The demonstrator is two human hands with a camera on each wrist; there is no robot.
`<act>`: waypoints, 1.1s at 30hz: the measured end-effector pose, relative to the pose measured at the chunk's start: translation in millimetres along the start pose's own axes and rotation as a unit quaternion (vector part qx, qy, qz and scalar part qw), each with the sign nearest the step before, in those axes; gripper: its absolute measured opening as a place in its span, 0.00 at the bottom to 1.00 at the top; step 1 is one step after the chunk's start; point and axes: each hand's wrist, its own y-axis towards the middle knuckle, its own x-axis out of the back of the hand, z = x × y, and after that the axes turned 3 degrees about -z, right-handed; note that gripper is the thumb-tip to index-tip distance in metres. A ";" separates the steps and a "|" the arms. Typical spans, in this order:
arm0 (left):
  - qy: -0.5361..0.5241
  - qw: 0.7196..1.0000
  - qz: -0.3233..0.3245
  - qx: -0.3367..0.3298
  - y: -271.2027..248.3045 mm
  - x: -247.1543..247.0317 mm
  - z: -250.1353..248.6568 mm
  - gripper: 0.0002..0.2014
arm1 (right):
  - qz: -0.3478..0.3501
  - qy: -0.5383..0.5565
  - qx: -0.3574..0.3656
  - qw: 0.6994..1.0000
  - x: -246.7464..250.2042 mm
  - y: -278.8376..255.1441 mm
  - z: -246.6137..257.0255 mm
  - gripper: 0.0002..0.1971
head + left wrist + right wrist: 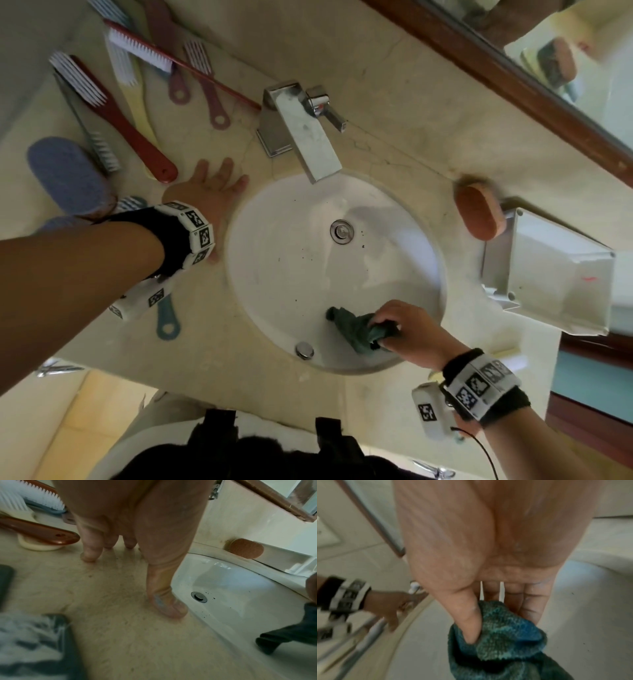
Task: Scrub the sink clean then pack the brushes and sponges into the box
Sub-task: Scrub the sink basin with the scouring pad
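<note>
The right hand (407, 329) grips a cloth (356, 330) in the near part of the sink (274, 274); the left hand (205, 192) lies spread on the table (394, 113). Dark specks near the drain (341, 231) may stay if wiping stops short.

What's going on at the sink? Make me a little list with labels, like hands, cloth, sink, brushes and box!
left hand: flat on the counter beside the sink, holding nothing
right hand: grip closed on the green cloth
green cloth: inside the sink, near its front wall
sink: white, with dark specks near the drain
brushes: several lying on the counter, left of the tap
orange sponge: on the counter, next to the box
box: white, open, right of the sink
</note>
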 end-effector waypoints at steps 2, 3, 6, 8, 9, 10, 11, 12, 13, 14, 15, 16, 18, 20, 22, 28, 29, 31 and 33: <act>0.004 1.000 -0.002 0.000 0.0 -0.4 -0.5 0.75 | -0.055 0.060 0.017 0.997 9.9 -11.0 -4.1 0.13; 0.005 1.000 -0.001 -0.001 -0.3 -0.3 -0.6 0.75 | -0.072 0.092 0.016 0.993 14.1 -16.3 -5.4 0.13; 0.006 1.000 0.000 -0.004 -1.3 0.7 -0.5 0.75 | -0.068 0.121 -0.018 0.990 18.9 -23.3 -11.6 0.16; 0.006 1.000 -0.004 -0.004 -0.9 -0.3 0.4 0.75 | -0.028 0.090 -0.024 0.995 20.9 -25.1 -8.6 0.16; 0.008 1.000 -0.006 -0.005 -0.9 -0.8 1.0 0.75 | 0.001 0.064 -0.023 0.998 22.0 -25.0 -3.7 0.16; 0.008 1.000 -0.007 -0.005 -1.0 -1.3 1.1 0.75 | 0.033 0.029 -0.023 0.999 21.8 -22.6 0.4 0.18; 0.006 1.000 -0.007 -0.005 -1.0 -1.8 1.0 0.75 | 0.067 -0.013 -0.024 0.997 21.1 -17.9 4.7 0.18; 0.004 1.000 -0.007 -0.004 -0.9 -2.1 0.9 0.75 | 0.102 -0.055 -0.022 0.993 17.9 -10.2 8.1 0.20; 0.001 1.000 -0.007 -0.004 -0.8 -2.1 1.1 0.75 | 0.134 -0.094 -0.015 0.986 13.8 -1.0 12.2 0.20; 0.000 1.000 -0.007 -0.005 -0.7 -2.1 1.1 0.75 | 0.161 -0.124 -0.006 0.979 6.9 9.8 15.5 0.20; -0.002 1.000 -0.008 -0.004 -0.3 -2.2 1.5 0.75 | 0.183 -0.142 -0.002 0.973 -0.8 20.3 20.1 0.19; -0.004 1.000 -0.008 -0.003 0.1 -2.3 2.2 0.75 | 0.199 -0.148 -0.001 0.969 -9.1 30.9 24.5 0.18; -0.003 1.000 -0.008 -0.004 0.2 -2.3 2.2 0.75 | 0.215 -0.147 0.005 0.965 -24.3 48.0 36.1 0.17; 0.000 1.000 -0.009 -0.003 0.6 -2.6 1.4 0.75 | 0.209 -0.148 0.008 0.967 -36.1 60.5 46.1 0.17; -0.001 1.000 -0.014 -0.001 0.3 -3.2 1.1 0.75 | 0.195 -0.156 0.011 0.968 -44.3 66.5 50.2 0.17; -0.005 1.000 -0.016 0.003 -2.6 -2.2 1.7 0.74 | 0.206 -0.161 0.006 0.965 -51.2 57.5 32.4 0.07; -0.006 1.000 -0.016 0.004 -3.0 -1.9 1.7 0.74 | 0.228 -0.152 -0.001 0.962 -48.5 55.1 29.9 0.08; -0.012 1.000 -0.013 0.003 -3.5 -1.7 2.2 0.74 | 0.269 -0.149 0.001 0.951 -43.4 50.5 27.3 0.11; -0.011 1.000 -0.015 0.001 -3.9 -1.3 2.1 0.74 | 0.298 -0.159 0.009 0.941 -44.4 49.7 24.7 0.16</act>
